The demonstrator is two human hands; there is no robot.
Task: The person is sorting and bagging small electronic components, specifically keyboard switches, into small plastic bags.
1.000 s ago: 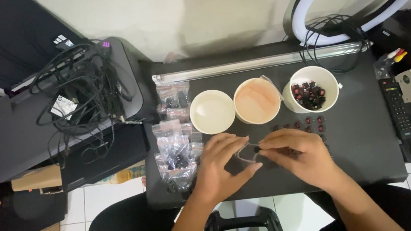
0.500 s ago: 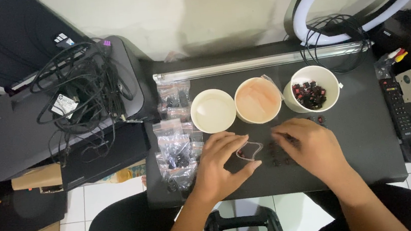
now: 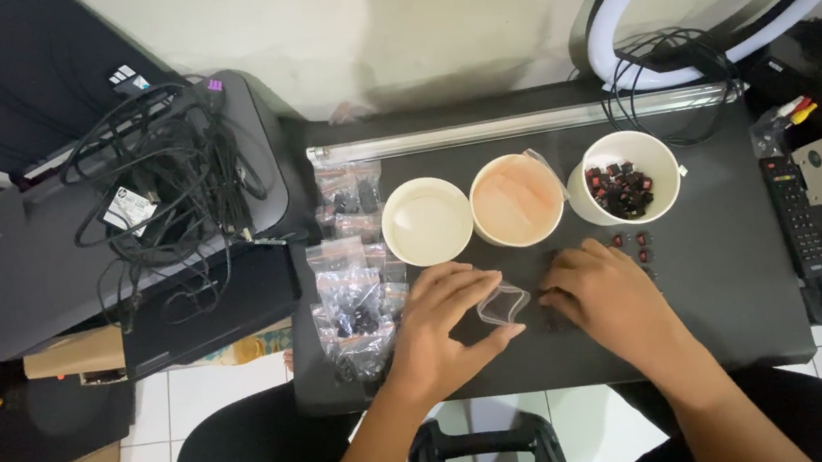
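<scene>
Clear plastic bag [image 3: 503, 303] sits pinched in the left hand [image 3: 441, 334], its grip closed on it at table [image 3: 739, 300] centre. Right hand [image 3: 611, 304], at the bag's three o'clock, lies flat and open over small dark pieces [image 3: 630, 240].

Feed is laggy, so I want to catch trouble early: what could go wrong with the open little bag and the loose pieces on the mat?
1. The small clear bag is held only by the left hand; its mouth may flop shut.
2. The loose dark pieces lie beside the right hand; a sweep could scatter them.
3. The white cup stands close behind; a reach might tip it.
</scene>
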